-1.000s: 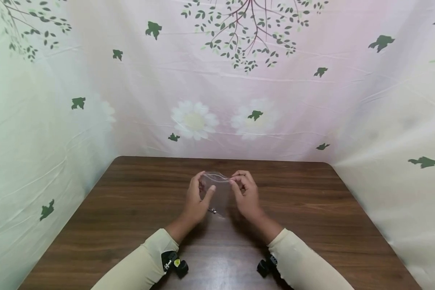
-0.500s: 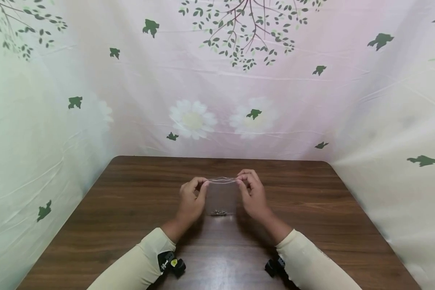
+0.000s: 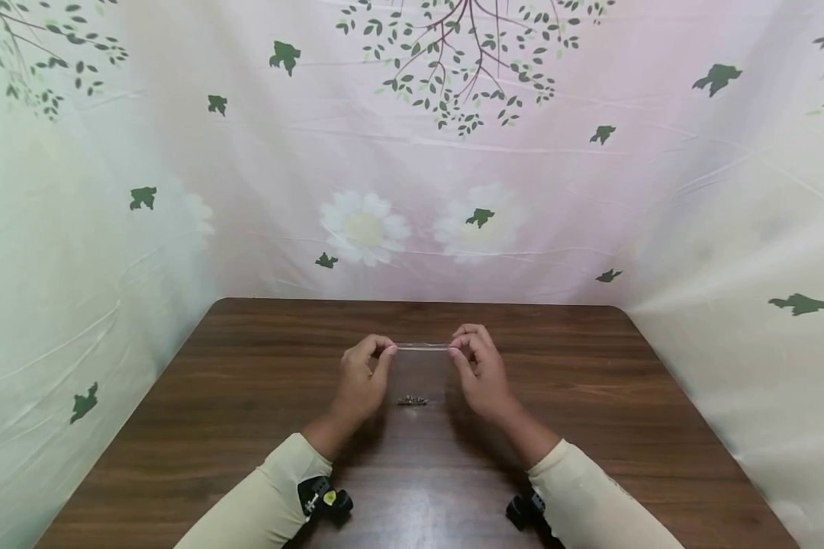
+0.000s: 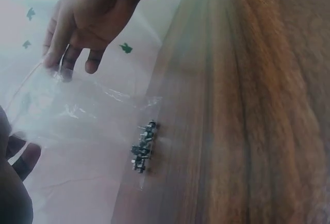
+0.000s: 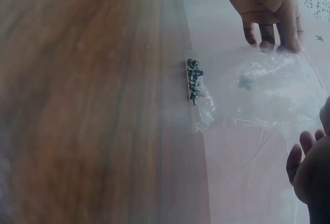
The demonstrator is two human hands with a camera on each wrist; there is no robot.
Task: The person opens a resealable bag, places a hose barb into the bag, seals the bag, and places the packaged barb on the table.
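A clear zip-lock bag (image 3: pixel 420 374) hangs upright between the two hands, its top edge drawn into a straight line. Small metal screws (image 3: pixel 413 400) lie bunched along the bottom of the bag; in the left wrist view the screws (image 4: pixel 144 146) look silvery and dark. The left hand (image 3: pixel 362 375) pinches the bag's top left corner between thumb and fingers. At the top right corner, the right hand (image 3: pixel 481 374) pinches the same edge, its other fingers loosely bent. Both wrist views show the see-through bag (image 5: pixel 258 90) stretched from one hand to the other.
A dark brown wooden table (image 3: pixel 247 404) lies under the hands. Pale cloth (image 3: pixel 412 152) printed with leaves, birds and flowers hangs behind it and on both sides. A small black device (image 3: pixel 329 499) is strapped at each sleeve cuff.
The left hand has shifted from the bag's side to its top left corner. The bag's mouth, wavy and parted earlier, is now straight, and the right hand has moved slightly right.
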